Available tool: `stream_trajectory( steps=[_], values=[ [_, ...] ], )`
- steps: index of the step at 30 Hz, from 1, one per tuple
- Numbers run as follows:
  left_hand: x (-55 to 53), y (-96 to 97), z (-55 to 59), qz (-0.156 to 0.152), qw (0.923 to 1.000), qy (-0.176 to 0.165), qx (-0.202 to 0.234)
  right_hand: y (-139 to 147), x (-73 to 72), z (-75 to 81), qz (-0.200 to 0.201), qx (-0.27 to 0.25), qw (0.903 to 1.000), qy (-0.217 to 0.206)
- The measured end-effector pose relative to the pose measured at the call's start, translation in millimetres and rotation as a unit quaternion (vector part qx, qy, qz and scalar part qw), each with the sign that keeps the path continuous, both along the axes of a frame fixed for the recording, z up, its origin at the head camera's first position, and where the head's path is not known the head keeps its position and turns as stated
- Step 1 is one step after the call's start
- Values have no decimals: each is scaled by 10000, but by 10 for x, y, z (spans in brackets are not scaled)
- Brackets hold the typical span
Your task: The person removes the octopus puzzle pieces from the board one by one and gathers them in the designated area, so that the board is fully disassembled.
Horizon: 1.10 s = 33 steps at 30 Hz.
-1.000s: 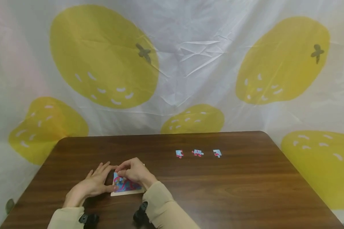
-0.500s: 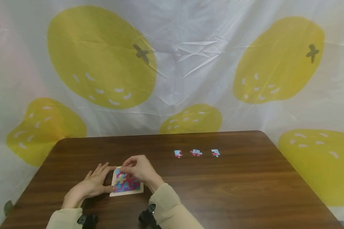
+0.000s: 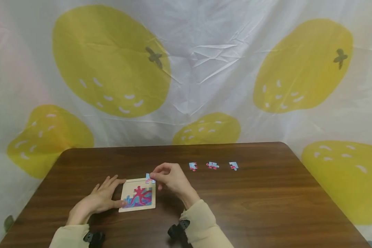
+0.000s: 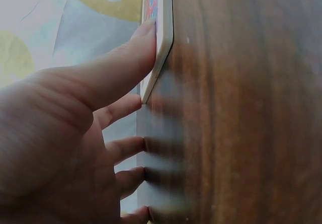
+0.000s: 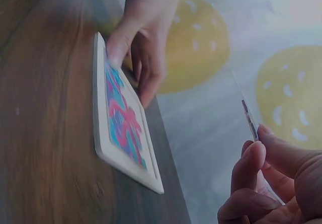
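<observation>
A square wooden puzzle tray (image 3: pixel 128 187) lies on the table with a pink, blue and purple picture assembled across its lower part; its upper left is bare wood. My left hand (image 3: pixel 97 199) spreads along the tray's left side, thumb on the lower left corner and index fingertip at the upper left one. In the left wrist view, the other fingertips (image 4: pixel 135 147) touch down beside it. Between thumb and fingers, my right hand (image 3: pixel 175 179) pinches a light blue and pink puzzle piece (image 3: pixel 148 178) over the upper right corner. The right wrist view shows that piece (image 5: pixel 248 118) edge-on, raised off the tray.
Three loose puzzle pieces, a left one (image 3: pixel 193 166), a middle one (image 3: pixel 212 165) and a right one (image 3: pixel 234 166), lie in a row toward the back of the brown table (image 3: pixel 251 203). Behind it hangs a white curtain (image 3: pixel 210 82) with yellow fruit shapes.
My right hand has moved from the tray's upper left to its upper right, carrying a piece. Bare wood now shows where coloured puzzle was. The left hand stays in place.
</observation>
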<state>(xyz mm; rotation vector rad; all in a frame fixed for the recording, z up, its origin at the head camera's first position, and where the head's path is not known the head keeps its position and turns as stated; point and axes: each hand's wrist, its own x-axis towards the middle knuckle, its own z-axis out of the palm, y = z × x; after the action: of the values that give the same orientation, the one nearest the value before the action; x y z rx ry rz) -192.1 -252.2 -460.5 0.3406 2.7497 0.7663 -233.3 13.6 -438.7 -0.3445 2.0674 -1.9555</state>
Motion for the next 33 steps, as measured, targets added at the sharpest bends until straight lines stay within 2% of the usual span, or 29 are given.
stream_trajectory(
  steps=[8,12,19,21,22,26,29,33],
  values=[
    [-37,-43,-78,4,9999,-10,140,256,-7,112,23,244,9994,256],
    [-31,-31,-55,89,9999,-62,51,382,-59,53,-82,364,9989,300],
    [18,39,67,98,9999,-64,-98,588,-138,-37,-324,471,9979,317],
    [22,46,76,97,9999,-71,-106,640,-117,4,-368,501,9976,314],
    [23,46,75,95,9999,-73,-98,664,-96,37,-374,490,9977,289],
    [27,49,74,71,9999,-36,-100,773,-102,-8,-420,455,9979,199],
    [34,48,71,70,10000,7,-58,865,-168,-143,-441,412,9980,162],
    [2,22,25,27,10000,16,25,983,-191,-168,-509,535,9973,48]
  ],
)
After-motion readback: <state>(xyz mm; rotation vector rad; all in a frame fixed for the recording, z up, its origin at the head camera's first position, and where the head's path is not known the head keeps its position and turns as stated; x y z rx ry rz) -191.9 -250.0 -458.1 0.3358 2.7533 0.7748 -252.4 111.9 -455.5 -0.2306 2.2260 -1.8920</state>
